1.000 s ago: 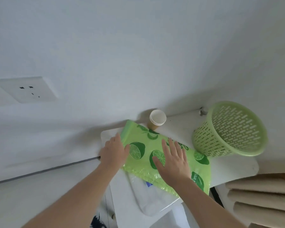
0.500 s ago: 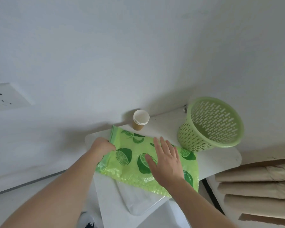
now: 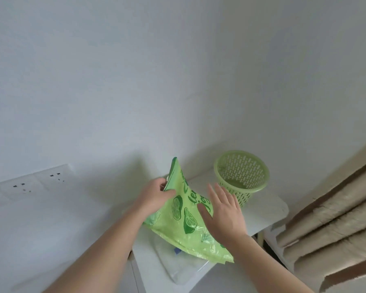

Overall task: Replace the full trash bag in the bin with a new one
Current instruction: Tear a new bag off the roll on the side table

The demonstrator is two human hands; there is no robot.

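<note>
A light-green trash bag (image 3: 183,216) printed with lime slices lies partly on the small white table (image 3: 268,210). My left hand (image 3: 154,195) pinches its upper left edge and holds that corner up off the table. My right hand (image 3: 224,212) rests flat, fingers spread, on the right part of the bag. The green perforated plastic bin (image 3: 241,176) stands upright at the back of the table, right of the bag, with no liner in it.
A clear flat plastic sheet (image 3: 182,269) lies on the table's front edge under the bag. Beige curtain folds (image 3: 330,225) hang at the right. A white wall with sockets (image 3: 38,182) is at the left and behind.
My left hand has closed on the bag's left edge and lifted it, so the bag now stands up in a peak. The paper cup behind it is now hidden.
</note>
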